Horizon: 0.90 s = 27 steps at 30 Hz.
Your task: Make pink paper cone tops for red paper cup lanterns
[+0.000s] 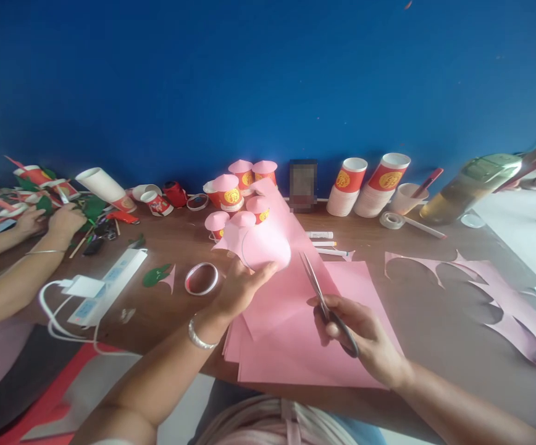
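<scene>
My left hand (238, 293) grips a cut piece of pink paper (268, 247) by its near edge, the thumb lying over it. A curved line shows on that paper, and bright light washes out part of it. In my right hand (365, 337) is a pair of scissors (315, 279) with dark handles, its blades pointing away from me and nearly together. The blades are apart from the held piece, over a stack of pink paper sheets (291, 364). Behind my left hand stand several red-and-white paper cups (231, 199) topped with pink paper cones.
Stacked paper cups (342, 201) stand by the blue wall, with a bottle (467, 188) and a tape roll (392, 220) to their right. Pink offcuts (522, 327) lie at right. A ring (202, 279) and power strip (110, 287) lie left, near another person's hands (67, 222).
</scene>
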Motion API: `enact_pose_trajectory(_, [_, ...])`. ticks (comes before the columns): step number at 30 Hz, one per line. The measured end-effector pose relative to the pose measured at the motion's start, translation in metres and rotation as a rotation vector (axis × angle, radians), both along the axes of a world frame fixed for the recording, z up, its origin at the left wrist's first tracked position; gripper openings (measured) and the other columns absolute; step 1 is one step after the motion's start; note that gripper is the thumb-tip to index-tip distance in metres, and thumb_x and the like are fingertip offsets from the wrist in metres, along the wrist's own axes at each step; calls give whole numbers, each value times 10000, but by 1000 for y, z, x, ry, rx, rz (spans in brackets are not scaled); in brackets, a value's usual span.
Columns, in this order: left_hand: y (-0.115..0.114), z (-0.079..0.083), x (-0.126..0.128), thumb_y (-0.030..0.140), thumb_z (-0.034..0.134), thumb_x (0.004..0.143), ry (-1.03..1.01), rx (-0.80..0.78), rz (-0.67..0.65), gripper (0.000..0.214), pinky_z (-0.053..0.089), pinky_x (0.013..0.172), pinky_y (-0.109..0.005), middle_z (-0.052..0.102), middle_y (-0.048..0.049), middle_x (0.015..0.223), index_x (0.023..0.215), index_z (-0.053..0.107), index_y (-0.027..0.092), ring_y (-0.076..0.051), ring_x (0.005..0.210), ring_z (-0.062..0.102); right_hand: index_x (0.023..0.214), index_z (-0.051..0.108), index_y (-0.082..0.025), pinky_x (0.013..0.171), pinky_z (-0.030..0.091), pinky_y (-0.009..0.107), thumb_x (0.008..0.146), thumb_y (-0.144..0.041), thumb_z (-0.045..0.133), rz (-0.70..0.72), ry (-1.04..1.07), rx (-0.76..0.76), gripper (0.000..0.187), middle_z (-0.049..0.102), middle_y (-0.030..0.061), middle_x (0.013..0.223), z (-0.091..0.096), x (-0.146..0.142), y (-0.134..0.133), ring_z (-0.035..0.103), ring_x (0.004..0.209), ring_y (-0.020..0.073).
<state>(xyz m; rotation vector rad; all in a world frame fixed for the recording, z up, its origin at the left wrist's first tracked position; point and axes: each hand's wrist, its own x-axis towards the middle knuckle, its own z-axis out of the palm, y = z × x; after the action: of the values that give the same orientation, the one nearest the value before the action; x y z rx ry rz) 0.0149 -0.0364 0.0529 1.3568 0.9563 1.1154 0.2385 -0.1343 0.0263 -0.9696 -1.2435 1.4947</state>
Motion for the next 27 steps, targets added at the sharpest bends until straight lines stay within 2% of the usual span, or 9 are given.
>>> enact_pose_trajectory(4, [6,3,0,319,806,806,69,40,-41,275,539,1087,-442,785,-112,1073,1016,765,148,-304,1181,685,1144,683,-170,657,511,320,905,-534,706,19,7,-40,436,606,15,707,0,0,0,582,650,161])
enact_pose_trajectory(7, [8,1,3,350,759,847,22,-28,-84,239,556,1057,-451,787,-108,1029,976,773,149,-313,1173,689,1143,671,-168,655,513,320,913,-549,691,40,18,-71,446,595,11,708,-2,-1,1,572,646,157])
enact_pose_trajectory(11, [7,-3,8,354,778,827,-38,-73,-89,245,586,992,-442,785,-88,998,979,773,161,-305,1082,715,1136,668,-171,667,516,318,909,-577,687,51,-10,-107,466,583,6,710,-8,-3,3,576,657,157])
enact_pose_trajectory(17, [8,-6,10,363,803,806,-32,-90,-66,186,601,927,-431,774,-62,882,783,755,185,-296,977,724,1156,661,-165,663,515,323,907,-587,686,16,0,-144,491,586,14,728,-14,-4,3,576,663,160])
enact_pose_trajectory(22, [7,-9,10,381,795,812,-2,-115,-49,219,592,937,-439,771,-69,815,803,775,163,-294,957,729,1146,656,-162,633,487,312,918,-607,661,12,-36,-163,499,588,15,716,-14,-4,4,564,657,159])
enact_pose_trajectory(27, [3,-8,11,373,827,772,-12,-132,-50,214,600,898,-427,773,-67,835,858,790,180,-316,999,722,1134,641,-161,617,463,308,923,-625,647,0,-53,-183,509,598,14,700,-14,-4,5,555,645,156])
